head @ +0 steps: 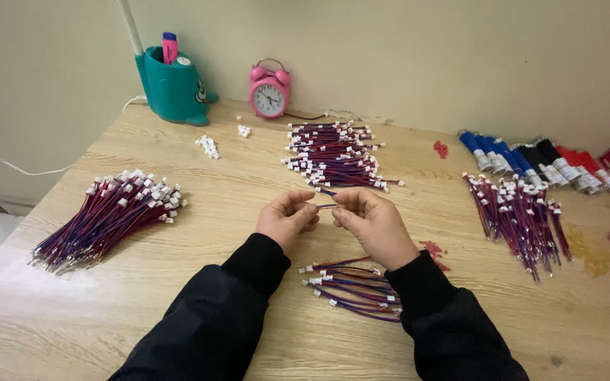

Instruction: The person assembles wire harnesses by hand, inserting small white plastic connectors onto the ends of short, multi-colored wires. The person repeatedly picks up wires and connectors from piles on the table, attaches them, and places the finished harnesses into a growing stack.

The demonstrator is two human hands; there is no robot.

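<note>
While both hands, left hand [287, 219] and right hand [374, 224], pinch one short wire [326, 206], it could easily slip into the near pile [354, 286].

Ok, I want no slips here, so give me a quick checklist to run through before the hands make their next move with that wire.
1. Left hand pinches the wire: ok.
2. Right hand pinches its other end: ok.
3. Wire held clear of the wooden table: ok.
4. White connector seated on the held wire: cannot tell, fingers hide the ends.
5. Loose white connectors lie within view at the back: ok.
6. Small wire pile between the forearms is apart from the held wire: ok.
</note>
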